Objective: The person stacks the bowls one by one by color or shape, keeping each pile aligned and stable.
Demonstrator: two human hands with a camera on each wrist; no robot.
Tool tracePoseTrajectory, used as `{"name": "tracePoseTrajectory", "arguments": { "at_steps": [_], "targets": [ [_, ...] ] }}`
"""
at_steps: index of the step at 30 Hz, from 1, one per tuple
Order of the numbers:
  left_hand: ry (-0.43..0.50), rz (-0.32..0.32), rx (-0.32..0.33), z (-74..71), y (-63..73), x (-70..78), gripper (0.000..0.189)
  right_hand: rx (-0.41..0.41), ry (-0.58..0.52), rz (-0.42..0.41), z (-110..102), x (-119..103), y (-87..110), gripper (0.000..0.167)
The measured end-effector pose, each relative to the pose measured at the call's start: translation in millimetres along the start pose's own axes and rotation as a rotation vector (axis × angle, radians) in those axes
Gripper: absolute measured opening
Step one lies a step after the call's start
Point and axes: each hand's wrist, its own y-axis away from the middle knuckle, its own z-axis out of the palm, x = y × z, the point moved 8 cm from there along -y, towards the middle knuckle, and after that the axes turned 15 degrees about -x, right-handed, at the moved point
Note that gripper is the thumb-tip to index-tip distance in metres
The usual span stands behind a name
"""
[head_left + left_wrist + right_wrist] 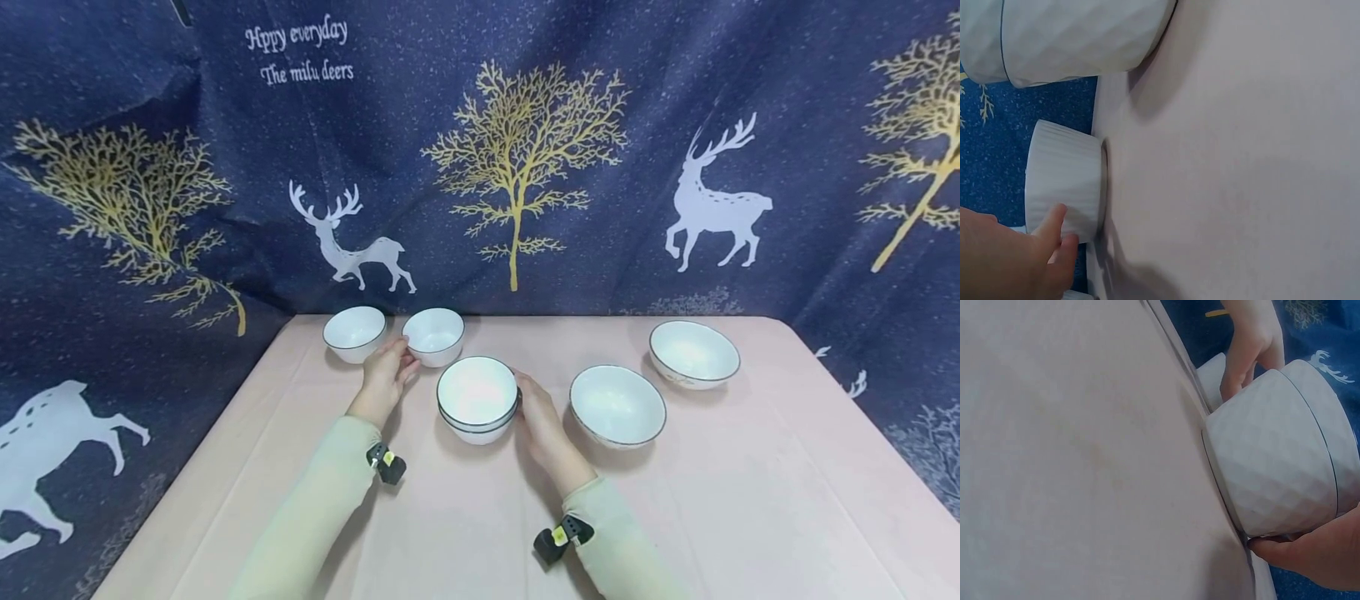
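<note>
At the back, my left hand (385, 372) holds the left side of a small white ribbed bowl (433, 340), its fingers at the rim and wall. The left wrist view shows those fingers (1054, 228) against the ribbed side. Nearer to me, two white bowls with dark rims (477, 400) stand nested, one inside the other. My right hand (542, 421) grips this stack from the right. In the right wrist view its thumb (1275, 551) lies low by the base of the faceted stack (1272, 456); its other fingers are mostly hidden.
Another small white bowl (354, 333) stands at the back left, just beyond my left hand. To the right are two larger bowls, one nearer (617, 406) and one farther back (693, 355). The pink tablecloth (465, 525) meets a dark blue deer-print curtain (600, 283) behind.
</note>
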Motion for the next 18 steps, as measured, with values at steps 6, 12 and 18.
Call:
{"name": "tracePoseTrajectory", "arguments": {
  "at_steps": [6,12,18],
  "targets": [
    [-0.034,-0.037,-0.006,-1.5,-5.8,-2.9,0.047,0.001,-0.007,-0.001,0,0,-0.5,0.052],
    [-0.023,-0.058,-0.020,-1.8,-10.7,-4.6,0.049,0.007,-0.006,0.005,-1,1,-0.9,0.051],
    [-0.020,-0.083,-0.052,-1.3,-14.0,-7.8,0.053,0.006,-0.009,0.001,-1,1,-0.4,0.052]
  ]
}}
